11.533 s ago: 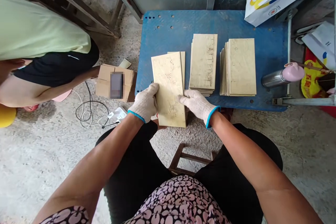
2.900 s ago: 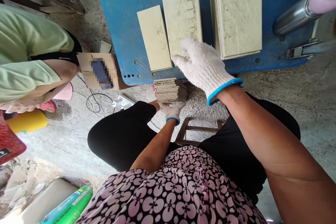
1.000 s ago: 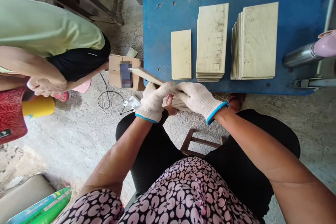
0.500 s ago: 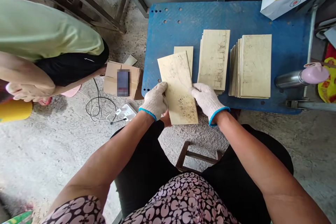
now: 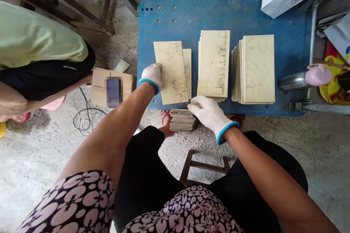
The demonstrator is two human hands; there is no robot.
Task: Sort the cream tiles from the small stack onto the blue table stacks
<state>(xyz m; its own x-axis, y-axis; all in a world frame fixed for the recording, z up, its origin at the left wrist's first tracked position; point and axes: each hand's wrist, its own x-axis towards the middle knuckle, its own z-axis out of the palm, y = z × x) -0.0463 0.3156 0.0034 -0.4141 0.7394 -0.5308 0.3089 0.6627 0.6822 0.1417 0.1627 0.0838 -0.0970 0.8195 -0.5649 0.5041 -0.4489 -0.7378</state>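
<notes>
A speckled cream rectangular board lies at a slight tilt at the left of the blue table, partly over another cream board. My left hand, in a white knitted glove with a blue cuff, grips its left edge, fingertips partly hidden. By the board's lower right corner is my right hand, gloved alike, its fingers stretched out and holding nothing. To the right stand a stack of boards with dark marks and a taller, fanned stack.
Below the table edge, another pile of boards sits near my feet. A steel flask with a pink lid lies at the table's right, a white paper bag behind it. At left, a person is beside a cardboard box.
The speckled board has moved up and left, away from me, onto the table. My right hand has come off its right edge. The pile below the table has come into view.
</notes>
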